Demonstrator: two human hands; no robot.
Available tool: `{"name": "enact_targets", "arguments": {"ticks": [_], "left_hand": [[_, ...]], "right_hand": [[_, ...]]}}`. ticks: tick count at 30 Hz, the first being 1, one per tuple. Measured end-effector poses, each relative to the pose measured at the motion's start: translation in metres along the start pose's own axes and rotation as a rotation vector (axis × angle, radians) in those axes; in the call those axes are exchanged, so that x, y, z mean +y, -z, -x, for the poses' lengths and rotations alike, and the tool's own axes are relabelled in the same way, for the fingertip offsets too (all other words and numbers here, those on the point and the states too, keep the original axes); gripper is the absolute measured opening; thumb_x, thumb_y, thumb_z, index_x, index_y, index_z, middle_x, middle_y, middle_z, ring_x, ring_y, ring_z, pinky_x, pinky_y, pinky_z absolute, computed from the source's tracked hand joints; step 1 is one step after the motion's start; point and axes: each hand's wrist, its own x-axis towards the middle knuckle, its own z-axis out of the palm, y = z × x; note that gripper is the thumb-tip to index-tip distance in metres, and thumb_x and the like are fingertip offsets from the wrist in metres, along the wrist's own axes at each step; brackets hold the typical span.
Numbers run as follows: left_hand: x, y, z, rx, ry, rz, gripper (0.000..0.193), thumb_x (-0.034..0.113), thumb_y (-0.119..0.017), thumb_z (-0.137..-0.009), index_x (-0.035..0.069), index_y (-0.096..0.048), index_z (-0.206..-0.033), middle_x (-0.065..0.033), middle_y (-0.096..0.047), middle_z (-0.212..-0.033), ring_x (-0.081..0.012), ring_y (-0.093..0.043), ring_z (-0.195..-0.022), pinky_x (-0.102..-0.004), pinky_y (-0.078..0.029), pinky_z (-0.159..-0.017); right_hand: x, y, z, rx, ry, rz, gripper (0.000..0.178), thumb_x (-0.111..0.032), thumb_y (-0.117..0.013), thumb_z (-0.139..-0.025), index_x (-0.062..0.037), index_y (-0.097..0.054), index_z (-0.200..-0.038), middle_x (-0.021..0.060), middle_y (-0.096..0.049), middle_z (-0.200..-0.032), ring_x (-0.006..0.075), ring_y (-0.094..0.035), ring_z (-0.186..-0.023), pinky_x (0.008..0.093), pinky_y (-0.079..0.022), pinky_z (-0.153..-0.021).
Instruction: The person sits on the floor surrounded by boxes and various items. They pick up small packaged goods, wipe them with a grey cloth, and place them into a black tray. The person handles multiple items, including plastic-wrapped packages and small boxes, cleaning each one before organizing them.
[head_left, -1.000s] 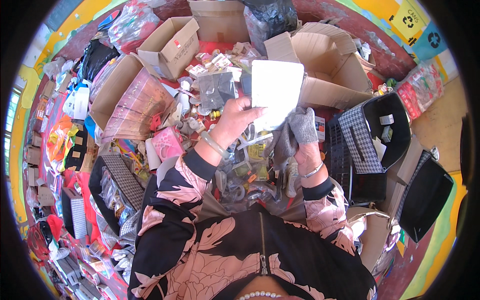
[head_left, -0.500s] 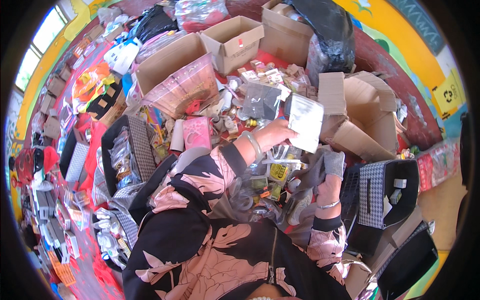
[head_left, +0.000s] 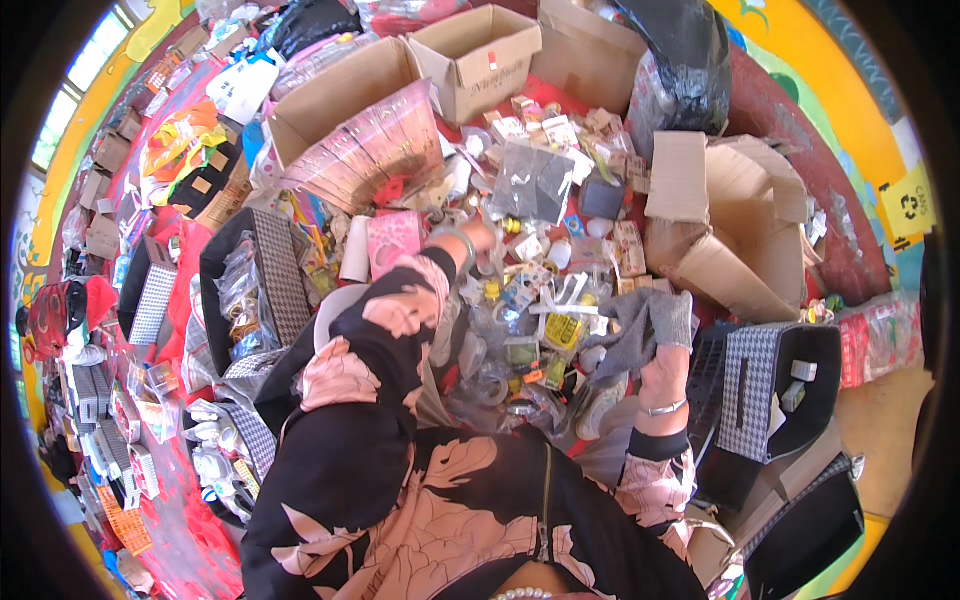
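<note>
My left hand (head_left: 482, 238) is over the middle of a pile of small goods, just right of a pink dotted box (head_left: 395, 240). Its fingers are blurred, and I cannot make out anything in them. Grey knitted cloth (head_left: 625, 335) covers the fingers of my right hand (head_left: 664, 378) and drapes to the left; whether it is worn or held is unclear. Between my hands lie clear plastic packs, a yellow-labelled packet (head_left: 563, 331) and small bottles. Beyond them are a clear plastic sleeve (head_left: 535, 182) and a dark square box (head_left: 601, 198).
Open cardboard boxes (head_left: 478, 75) line the far side, and another with raised flaps (head_left: 680, 180) stands at right. A black plastic bag (head_left: 685, 60) is behind it. Checkered fabric bins flank me, one at left (head_left: 282, 270) and one at right (head_left: 745, 395). Goods cover the floor at far left.
My left hand has drawn back to the left, and the flat white packet it held is no longer in it. My right hand stays nearly in place. The view has shifted slightly.
</note>
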Motion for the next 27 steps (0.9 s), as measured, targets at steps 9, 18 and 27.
{"name": "enact_targets", "arguments": {"ticks": [9,18,27], "left_hand": [[0.097,0.075,-0.059,-0.007,-0.043,0.432,0.013,0.018,-0.056,-0.080,0.006,-0.057,-0.083,-0.0055,-0.061,-0.069,-0.0130,-0.058,-0.061,-0.0282,-0.049,-0.058],[0.144,0.075,-0.089,0.235,-0.318,0.879,0.031,0.019,-0.049,-0.089,-0.004,-0.049,-0.109,-0.0196,-0.057,-0.105,-0.0284,-0.061,-0.085,-0.0378,-0.050,-0.081],[-0.013,-0.029,-0.200,0.043,-0.486,-1.280,0.027,0.023,-0.052,-0.077,0.009,-0.063,-0.097,-0.0120,-0.064,-0.090,-0.0297,-0.063,-0.078,-0.0379,-0.050,-0.068]], "right_hand": [[-0.006,0.003,0.002,0.023,0.050,0.005,0.019,-0.016,-0.055,-0.085,-0.0009,-0.053,-0.097,0.0103,-0.059,-0.090,0.0208,-0.058,-0.082,0.0330,-0.050,-0.074],[-0.008,0.011,-0.003,0.038,-0.018,0.017,0.014,-0.013,-0.053,-0.087,-0.0038,-0.053,-0.098,0.0077,-0.058,-0.091,0.0197,-0.056,-0.081,0.0344,-0.049,-0.075],[-0.012,0.009,-0.005,0.092,-0.062,-0.078,0.020,-0.014,-0.056,-0.085,-0.0003,-0.053,-0.099,0.0098,-0.059,-0.086,0.0216,-0.058,-0.076,0.0344,-0.050,-0.070]]}}
